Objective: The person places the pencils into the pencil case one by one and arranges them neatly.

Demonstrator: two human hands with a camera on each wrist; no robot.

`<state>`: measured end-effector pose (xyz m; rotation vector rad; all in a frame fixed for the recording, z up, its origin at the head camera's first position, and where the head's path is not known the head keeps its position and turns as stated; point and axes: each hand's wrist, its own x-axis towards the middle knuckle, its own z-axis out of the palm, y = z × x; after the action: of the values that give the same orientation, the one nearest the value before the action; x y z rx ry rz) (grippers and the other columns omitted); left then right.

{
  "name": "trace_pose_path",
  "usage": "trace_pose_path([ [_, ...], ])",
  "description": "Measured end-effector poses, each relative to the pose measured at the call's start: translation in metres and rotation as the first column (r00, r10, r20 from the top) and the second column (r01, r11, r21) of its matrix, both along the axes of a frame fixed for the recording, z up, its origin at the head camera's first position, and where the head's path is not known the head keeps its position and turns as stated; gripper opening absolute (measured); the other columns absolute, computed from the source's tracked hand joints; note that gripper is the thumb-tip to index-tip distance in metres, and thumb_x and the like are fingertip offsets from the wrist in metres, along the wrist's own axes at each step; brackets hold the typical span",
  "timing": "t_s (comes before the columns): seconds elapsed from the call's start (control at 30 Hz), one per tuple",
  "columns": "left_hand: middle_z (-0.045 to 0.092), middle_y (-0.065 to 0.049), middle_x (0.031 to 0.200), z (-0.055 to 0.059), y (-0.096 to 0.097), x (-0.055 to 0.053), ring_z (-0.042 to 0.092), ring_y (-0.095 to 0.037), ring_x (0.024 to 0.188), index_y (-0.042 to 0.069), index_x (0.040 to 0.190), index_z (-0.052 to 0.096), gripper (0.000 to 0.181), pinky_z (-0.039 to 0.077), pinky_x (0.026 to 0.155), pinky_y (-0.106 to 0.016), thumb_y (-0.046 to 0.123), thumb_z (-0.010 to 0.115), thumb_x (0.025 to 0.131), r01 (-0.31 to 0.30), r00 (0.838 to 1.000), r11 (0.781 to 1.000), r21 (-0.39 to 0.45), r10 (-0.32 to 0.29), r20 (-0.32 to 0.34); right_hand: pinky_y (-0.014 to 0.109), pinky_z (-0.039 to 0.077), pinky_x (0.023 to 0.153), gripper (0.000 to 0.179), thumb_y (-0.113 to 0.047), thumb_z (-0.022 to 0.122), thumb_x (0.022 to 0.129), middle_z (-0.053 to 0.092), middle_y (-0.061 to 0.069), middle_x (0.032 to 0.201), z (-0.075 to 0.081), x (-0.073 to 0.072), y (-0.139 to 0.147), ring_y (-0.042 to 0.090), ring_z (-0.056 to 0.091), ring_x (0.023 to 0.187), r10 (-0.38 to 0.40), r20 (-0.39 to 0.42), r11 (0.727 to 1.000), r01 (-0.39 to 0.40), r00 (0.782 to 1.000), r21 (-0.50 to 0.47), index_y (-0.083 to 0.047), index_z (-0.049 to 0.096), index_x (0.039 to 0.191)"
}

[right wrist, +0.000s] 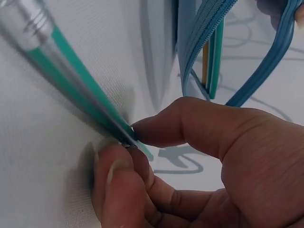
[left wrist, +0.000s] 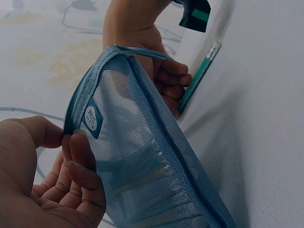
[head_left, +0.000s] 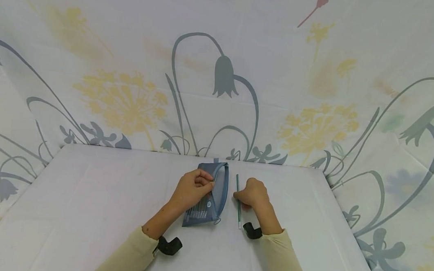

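A blue mesh zip pouch (head_left: 220,195) lies on the table, its zipped mouth gaping on the right side. My left hand (head_left: 192,187) pinches the edge of that mouth between thumb and fingers, close to a small round-logo label (left wrist: 91,118). Several pencils show through the mesh, and a green one (right wrist: 216,61) stands out inside the opening in the right wrist view. Just right of the pouch, my right hand (head_left: 254,192) pinches a green pencil (head_left: 239,214) about its middle. Its metal ferrule end (right wrist: 31,21) points toward my body, close over the tabletop.
The white table (head_left: 107,195) spreads out on both sides of the pouch. Behind it and at the sides hangs a flower-printed cloth (head_left: 218,111). Black wrist mounts (head_left: 170,246) sit at both my cuffs.
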<state>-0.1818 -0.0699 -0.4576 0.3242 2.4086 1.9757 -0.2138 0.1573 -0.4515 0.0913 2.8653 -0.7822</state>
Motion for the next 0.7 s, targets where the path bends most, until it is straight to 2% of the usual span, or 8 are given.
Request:
trace_pose_path([
  [0.17, 0.073, -0.004, 0.082, 0.000, 0.000, 0.000, 0.071, -0.026, 0.070, 0.002, 0.109, 0.070, 0.015, 0.054, 0.066, -0.028, 0.011, 0.074, 0.098, -0.001, 1.000, 1.000, -0.002, 0.001, -0.001, 0.029, 0.046, 0.050, 0.023, -0.016, 0.077, 0.082, 0.062, 0.007, 0.049, 0.000, 0.000, 0.001, 0.019, 0.064, 0.043, 0.002, 0.007, 1.000, -0.002, 1.000, -0.004, 0.001, 0.062, 0.083],
  [0.4, 0.072, -0.004, 0.081, 0.000, 0.000, -0.002, 0.072, -0.033, 0.072, 0.003, 0.109, 0.071, 0.013, 0.054, 0.066, -0.028, 0.008, 0.075, 0.097, 0.002, 1.000, 1.000, -0.007, -0.002, 0.007, 0.029, 0.051, 0.049, 0.023, -0.017, 0.078, 0.084, 0.065, 0.007, 0.050, 0.001, -0.003, 0.004, 0.020, 0.068, 0.044, 0.001, -0.003, 0.998, -0.001, 1.000, -0.066, 0.002, 0.065, 0.079],
  [0.7, 0.073, -0.005, 0.081, -0.001, -0.001, -0.002, 0.072, -0.036, 0.073, 0.002, 0.109, 0.071, 0.014, 0.054, 0.066, -0.028, 0.009, 0.075, 0.097, 0.003, 1.000, 1.000, -0.001, -0.003, 0.008, 0.029, 0.050, 0.054, 0.027, -0.019, 0.079, 0.086, 0.064, 0.004, 0.050, 0.010, -0.002, 0.004, 0.019, 0.068, 0.046, 0.011, -0.030, 0.994, -0.015, 0.999, -0.109, -0.003, 0.072, 0.066],
])
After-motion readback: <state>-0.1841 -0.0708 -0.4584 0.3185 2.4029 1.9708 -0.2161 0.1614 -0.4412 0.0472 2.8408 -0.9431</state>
